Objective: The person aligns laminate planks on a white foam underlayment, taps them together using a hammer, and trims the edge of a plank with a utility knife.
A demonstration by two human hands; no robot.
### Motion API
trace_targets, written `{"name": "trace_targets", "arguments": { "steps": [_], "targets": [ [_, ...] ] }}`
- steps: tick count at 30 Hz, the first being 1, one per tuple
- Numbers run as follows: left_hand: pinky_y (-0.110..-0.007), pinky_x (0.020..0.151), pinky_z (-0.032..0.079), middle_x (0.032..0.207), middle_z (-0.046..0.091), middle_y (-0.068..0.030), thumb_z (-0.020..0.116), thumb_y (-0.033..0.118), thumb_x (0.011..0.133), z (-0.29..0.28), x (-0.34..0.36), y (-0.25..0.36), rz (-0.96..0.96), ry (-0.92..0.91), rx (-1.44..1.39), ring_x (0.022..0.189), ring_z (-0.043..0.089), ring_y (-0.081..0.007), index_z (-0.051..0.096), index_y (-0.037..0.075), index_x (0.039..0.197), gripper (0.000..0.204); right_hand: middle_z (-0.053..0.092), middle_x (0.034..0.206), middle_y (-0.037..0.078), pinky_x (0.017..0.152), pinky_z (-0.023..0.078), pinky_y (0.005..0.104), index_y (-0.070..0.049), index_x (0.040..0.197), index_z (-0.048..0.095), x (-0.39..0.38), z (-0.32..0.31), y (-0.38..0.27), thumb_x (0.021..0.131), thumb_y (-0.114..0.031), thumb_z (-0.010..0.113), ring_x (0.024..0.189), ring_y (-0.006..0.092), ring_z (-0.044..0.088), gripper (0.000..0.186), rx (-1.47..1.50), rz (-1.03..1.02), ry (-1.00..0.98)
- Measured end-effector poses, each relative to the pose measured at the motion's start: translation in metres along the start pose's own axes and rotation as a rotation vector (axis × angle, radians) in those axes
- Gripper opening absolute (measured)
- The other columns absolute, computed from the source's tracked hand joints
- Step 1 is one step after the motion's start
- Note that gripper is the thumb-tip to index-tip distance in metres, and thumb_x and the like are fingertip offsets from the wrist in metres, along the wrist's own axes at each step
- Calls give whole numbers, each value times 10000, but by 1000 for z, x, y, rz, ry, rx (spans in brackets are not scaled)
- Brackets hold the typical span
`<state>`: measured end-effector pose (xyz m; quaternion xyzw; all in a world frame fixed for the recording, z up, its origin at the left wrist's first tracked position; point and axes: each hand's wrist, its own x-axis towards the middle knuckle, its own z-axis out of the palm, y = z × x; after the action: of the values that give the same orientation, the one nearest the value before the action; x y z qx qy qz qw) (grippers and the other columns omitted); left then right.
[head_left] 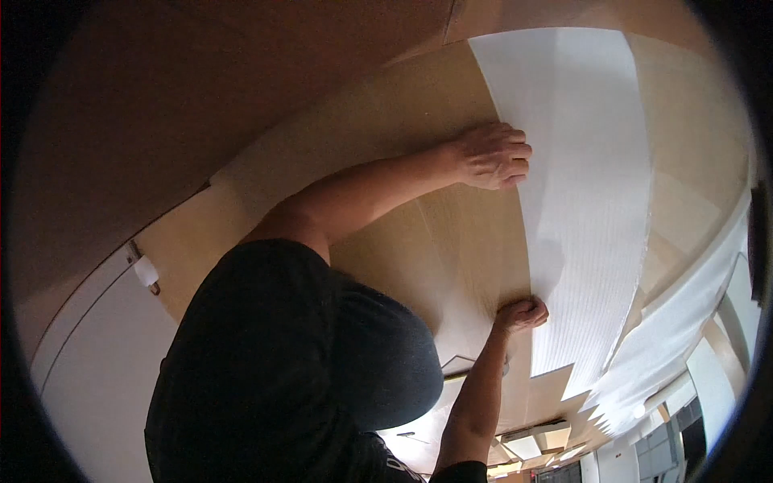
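Note:
A wide brown board spreads in front of my body, its far edge curving beside a white, finely ribbed sheet. My left hand is closed at that edge, its knuckles over the white sheet and its fingertips hidden. Lower down along the same edge, my right hand is also closed, with curled fingers and the thumb side on the board. Both hands appear to grip the board's edge, though the undersides of the fingers are out of sight.
Beyond the white sheet lies a tan surface. White wrinkled sheeting runs along the right. A dark brown panel fills the upper left; a white surface is at the lower left. Cardboard pieces sit at the bottom right.

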<state>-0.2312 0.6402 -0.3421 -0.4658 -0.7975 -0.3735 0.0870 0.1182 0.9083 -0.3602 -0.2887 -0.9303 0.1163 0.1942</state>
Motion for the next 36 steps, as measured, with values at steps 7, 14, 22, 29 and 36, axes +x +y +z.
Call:
{"name": "trace_targets", "arguments": {
  "steps": [7, 14, 22, 29, 36],
  "targets": [
    [-402, 900, 522, 947, 612, -44, 730, 301, 896, -6, -3, -14, 47, -147, 132, 976, 591, -239, 637, 94, 872, 228, 631, 956, 136, 863, 457, 504, -52, 923, 645, -2, 2, 2, 918, -100, 545, 971, 357, 553, 112, -51, -3, -15],
    [-497, 1012, 434, 1140, 609, -169, 580, 655, 923, 29, 32, -24, 86, -481, 154, 1135, 546, -363, 631, 5, 1055, 664, 645, 952, 136, 857, 467, 508, -85, 934, 634, 12, 0, 17, 808, -51, 600, 950, 376, 590, 135, -58, 15, 15],
    [-502, 925, 468, 1123, 586, -173, 688, 609, 885, 14, 42, 6, 173, -596, 348, 1078, 538, -374, 591, -18, 1117, 675, 652, 1141, 164, 960, 476, 459, -60, 1091, 658, -11, -104, 31, 894, -19, 636, 1083, 367, 590, 202, 204, 232, 136],
    [-474, 960, 470, 1155, 583, -147, 886, 554, 659, -2, 68, 21, 141, -876, 313, 1107, 535, -351, 568, -2, 1166, 817, 593, 1335, 192, 1036, 450, 513, -40, 1285, 616, -127, -192, 94, 929, -409, 729, 1272, 399, 533, 525, -368, 693, -338],
    [-454, 882, 457, 1012, 558, -149, 929, 432, 666, 4, 85, 15, 167, -923, 193, 1000, 528, -364, 533, 2, 1030, 688, 653, 1165, 267, 950, 483, 530, 6, 1147, 625, -156, -163, 100, 942, -430, 691, 1099, 455, 607, 486, -262, 860, -336]
  ]
}}
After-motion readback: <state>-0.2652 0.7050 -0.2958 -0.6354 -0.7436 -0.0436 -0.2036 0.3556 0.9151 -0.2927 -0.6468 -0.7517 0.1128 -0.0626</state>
